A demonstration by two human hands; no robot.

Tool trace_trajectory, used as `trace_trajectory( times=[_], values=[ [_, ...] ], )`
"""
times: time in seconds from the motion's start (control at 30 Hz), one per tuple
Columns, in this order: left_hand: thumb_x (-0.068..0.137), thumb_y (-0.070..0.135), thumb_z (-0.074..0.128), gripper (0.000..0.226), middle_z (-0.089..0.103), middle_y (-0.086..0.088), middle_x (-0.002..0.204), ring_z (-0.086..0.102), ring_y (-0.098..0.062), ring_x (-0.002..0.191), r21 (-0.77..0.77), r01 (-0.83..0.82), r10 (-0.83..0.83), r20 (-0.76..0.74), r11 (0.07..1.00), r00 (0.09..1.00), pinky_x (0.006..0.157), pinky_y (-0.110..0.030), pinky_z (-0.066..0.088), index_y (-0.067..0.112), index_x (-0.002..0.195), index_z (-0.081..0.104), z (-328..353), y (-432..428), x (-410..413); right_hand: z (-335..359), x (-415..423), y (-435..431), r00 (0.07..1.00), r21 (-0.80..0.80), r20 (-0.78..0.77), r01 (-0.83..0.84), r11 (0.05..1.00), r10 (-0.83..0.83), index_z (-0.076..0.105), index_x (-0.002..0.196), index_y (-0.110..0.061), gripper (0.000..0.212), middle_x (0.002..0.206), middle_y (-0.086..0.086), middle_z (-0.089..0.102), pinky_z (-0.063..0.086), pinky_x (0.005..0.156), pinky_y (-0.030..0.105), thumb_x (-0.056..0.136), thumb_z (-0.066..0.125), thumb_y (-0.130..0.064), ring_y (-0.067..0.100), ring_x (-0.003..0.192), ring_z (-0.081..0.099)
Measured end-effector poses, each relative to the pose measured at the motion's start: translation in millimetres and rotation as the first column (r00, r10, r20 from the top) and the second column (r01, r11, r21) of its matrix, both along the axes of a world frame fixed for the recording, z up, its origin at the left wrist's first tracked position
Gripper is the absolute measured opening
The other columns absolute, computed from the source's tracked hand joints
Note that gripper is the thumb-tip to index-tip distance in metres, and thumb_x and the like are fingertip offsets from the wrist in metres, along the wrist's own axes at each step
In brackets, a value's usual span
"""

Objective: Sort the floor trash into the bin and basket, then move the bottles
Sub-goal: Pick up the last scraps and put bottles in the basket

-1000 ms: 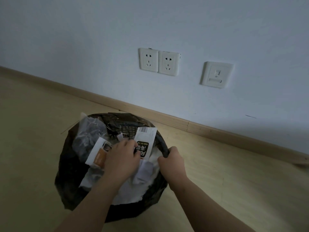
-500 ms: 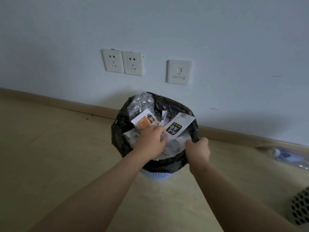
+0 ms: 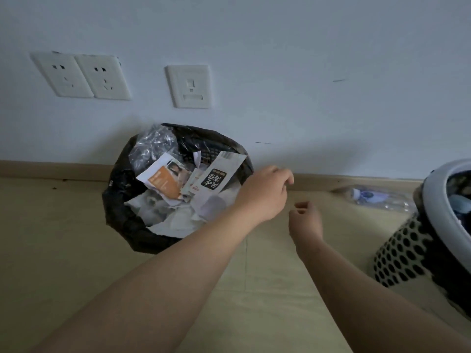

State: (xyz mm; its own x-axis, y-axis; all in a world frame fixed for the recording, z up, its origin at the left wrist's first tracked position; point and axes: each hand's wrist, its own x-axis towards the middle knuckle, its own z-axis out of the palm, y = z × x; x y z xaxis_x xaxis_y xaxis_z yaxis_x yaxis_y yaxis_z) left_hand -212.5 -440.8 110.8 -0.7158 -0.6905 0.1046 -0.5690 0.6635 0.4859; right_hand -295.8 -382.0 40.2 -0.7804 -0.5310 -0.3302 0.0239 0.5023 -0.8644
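Note:
A bin lined with a black bag (image 3: 119, 197) stands against the wall, full of paper, wrappers and clear plastic. My left hand (image 3: 265, 192) hovers at the bin's right rim, fingers loosely curled, holding nothing. My right hand (image 3: 304, 220) hangs over the floor to the right of the bin, loosely curled and empty. A clear plastic bottle (image 3: 374, 197) lies on the floor along the baseboard, right of both hands. A perforated white basket (image 3: 402, 253) with dark clothes inside stands at the right edge.
Two sockets (image 3: 81, 76) and a network plate (image 3: 190, 86) sit on the wall above the bin. A wooden baseboard (image 3: 51, 170) runs along the wall. Bare beige floor (image 3: 254, 289) lies between bin and basket.
Both hands have let go of the bin and its trash and moved right, off the bin. The view has swung right, bringing the basket and bottle closer.

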Motion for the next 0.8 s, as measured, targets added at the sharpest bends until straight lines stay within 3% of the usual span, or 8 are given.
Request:
trace_trajectory(
  times=[0.13, 0.27, 0.4, 0.57, 0.67, 0.8],
  values=[
    [0.094, 0.009, 0.038, 0.032, 0.05, -0.004, 0.128, 0.046, -0.026, 0.119, 0.131, 0.013, -0.029, 0.121, 0.991, 0.992, 0.093, -0.036, 0.042, 0.017, 0.12, 0.055, -42, 22, -19, -15, -33, 28, 0.995, 0.128, -0.1, 0.001, 0.992, 0.012, 0.055, 0.109, -0.013, 0.024, 0.092, 0.005, 0.054, 0.035, 0.072, 0.026, 0.089, 0.045, -0.006, 0.023, 0.083, 0.049],
    [0.094, 0.01, 0.042, 0.039, 0.044, -0.006, 0.136, 0.039, -0.027, 0.126, 0.17, 0.089, -0.136, 0.289, 0.981, 0.948, 0.096, -0.034, 0.038, 0.017, 0.132, 0.047, -91, 46, -27, -36, -58, 50, 0.983, 0.233, -0.172, -0.018, 0.972, 0.06, 0.055, 0.115, -0.009, 0.029, 0.111, 0.014, 0.06, 0.04, 0.079, 0.029, 0.088, 0.047, -0.004, 0.028, 0.095, 0.054],
    [0.095, 0.02, 0.045, 0.051, 0.023, -0.003, 0.151, 0.026, -0.027, 0.136, 0.248, -0.03, -0.074, 0.4, 0.968, 0.913, 0.103, -0.035, 0.032, 0.024, 0.143, 0.03, -127, 45, -27, -51, -75, 59, 0.969, 0.339, -0.218, -0.039, 0.94, 0.119, 0.054, 0.121, -0.01, 0.032, 0.125, 0.015, 0.054, 0.04, 0.088, 0.029, 0.089, 0.049, -0.007, 0.03, 0.114, 0.052],
    [0.088, 0.045, 0.054, 0.083, -0.015, 0.0, 0.158, -0.009, -0.034, 0.145, 0.325, -0.229, -0.034, 0.638, 0.917, 0.769, 0.113, -0.054, 0.016, 0.035, 0.149, -0.002, -160, 45, -26, -68, -94, 49, 0.955, 0.416, -0.26, -0.022, 0.909, 0.142, 0.052, 0.125, -0.011, 0.036, 0.134, 0.015, 0.046, 0.038, 0.096, 0.034, 0.089, 0.05, -0.011, 0.032, 0.122, 0.045],
    [0.076, 0.063, 0.061, 0.103, -0.022, 0.002, 0.156, -0.02, -0.036, 0.143, 0.336, -0.259, -0.044, 0.681, 0.906, 0.731, 0.109, -0.066, 0.01, 0.039, 0.148, -0.01, -170, 41, -25, -72, -110, 36, 0.937, 0.469, -0.323, 0.039, 0.882, 0.13, 0.049, 0.129, -0.014, 0.04, 0.14, 0.012, 0.039, 0.035, 0.101, 0.038, 0.089, 0.051, -0.014, 0.033, 0.126, 0.039],
    [0.065, 0.059, 0.074, 0.115, -0.023, 0.004, 0.156, -0.023, -0.04, 0.141, 0.376, -0.269, -0.062, 0.672, 0.887, 0.738, 0.106, -0.072, 0.009, 0.045, 0.145, -0.008, -166, 24, -32, -72, -134, 16, 0.9, 0.541, -0.414, 0.12, 0.832, 0.139, 0.036, 0.14, -0.017, 0.052, 0.152, 0.008, 0.023, 0.023, 0.109, 0.043, 0.09, 0.05, -0.018, 0.033, 0.135, 0.028]
  ],
)
